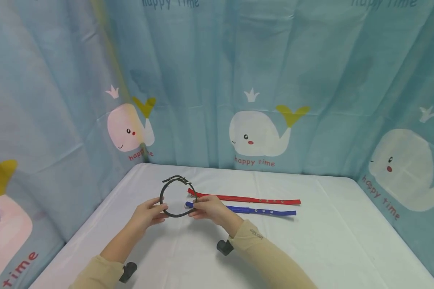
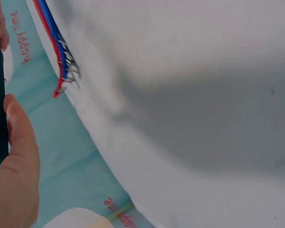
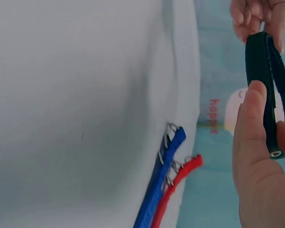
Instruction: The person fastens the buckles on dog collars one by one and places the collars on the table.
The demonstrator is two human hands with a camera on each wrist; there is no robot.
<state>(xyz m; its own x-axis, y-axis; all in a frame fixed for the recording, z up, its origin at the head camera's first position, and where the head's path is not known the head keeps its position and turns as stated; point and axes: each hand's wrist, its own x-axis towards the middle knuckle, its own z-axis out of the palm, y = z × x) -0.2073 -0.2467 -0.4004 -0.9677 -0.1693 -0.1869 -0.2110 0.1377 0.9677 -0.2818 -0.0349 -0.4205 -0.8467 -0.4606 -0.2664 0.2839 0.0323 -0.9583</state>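
A dark green collar is fastened into a ring and held upright above the table, with its metal buckle at the top. My left hand pinches the ring's lower left side between thumb and fingers. On the lower right side, my right hand grips the same band. In the right wrist view the collar appears edge-on, with an eyelet near the right thumb. Behind the right hand, a red collar and a blue collar lie stretched out side by side; the hand partly covers the blue one.
A white cloth covers the table. Blue curtains with whale prints enclose its back and sides. A dark wrist-worn device sticks out under the right sleeve, and another device under the left.
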